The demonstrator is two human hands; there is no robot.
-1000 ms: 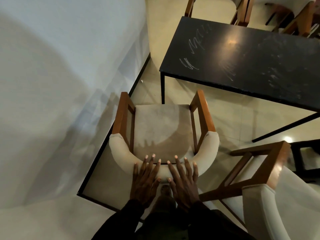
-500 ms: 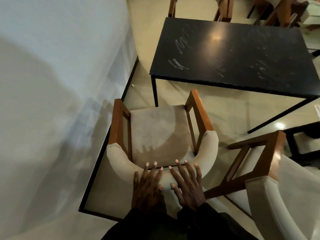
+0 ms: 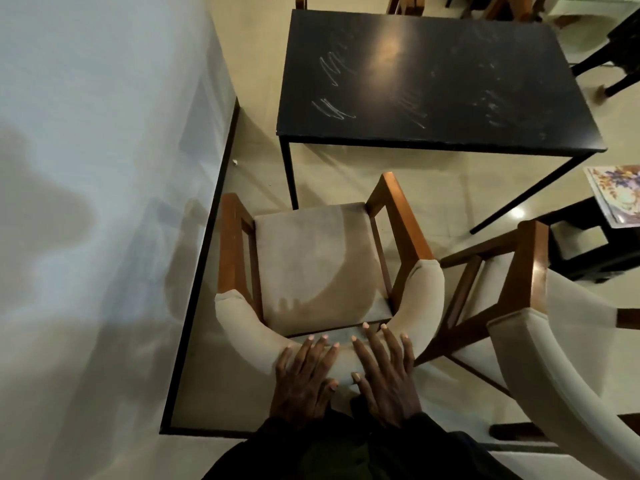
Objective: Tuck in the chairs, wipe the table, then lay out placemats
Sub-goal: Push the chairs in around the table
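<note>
Versus half a second ago: the chair [image 3: 313, 268] sits nearer the table [image 3: 436, 81]. Its front now reaches about level with the table's near-left leg [image 3: 289, 174], where before there was more floor between them. Your hands are planted on the same spot of the backrest as before. The view has swung right, so a stack of placemats [image 3: 620, 195] now shows at the right edge.

Your left hand [image 3: 306, 379] lies flat on top of the chair's padded back, fingers spread, thumb hooked over the near side. Your right hand [image 3: 388, 372] is just beside it, same pose: palm down, fingers fanned, thumb on the near side. Neither is curled into a real grip; both press on the cushion.

The chair is not under the table yet: the seat is fully outside the near edge, angled a little, left armrest close to the wall [image 3: 104, 168].

The tabletop is black, with pale scribble marks on its left and middle parts and a lamp glare.

Around: a second chair [image 3: 512, 306] stands just right of yours, its wooden frame close to your chair's right arm. The placemats rest on a dark stool [image 3: 588, 244] further right. More chair legs show at the far side of the table.
</note>
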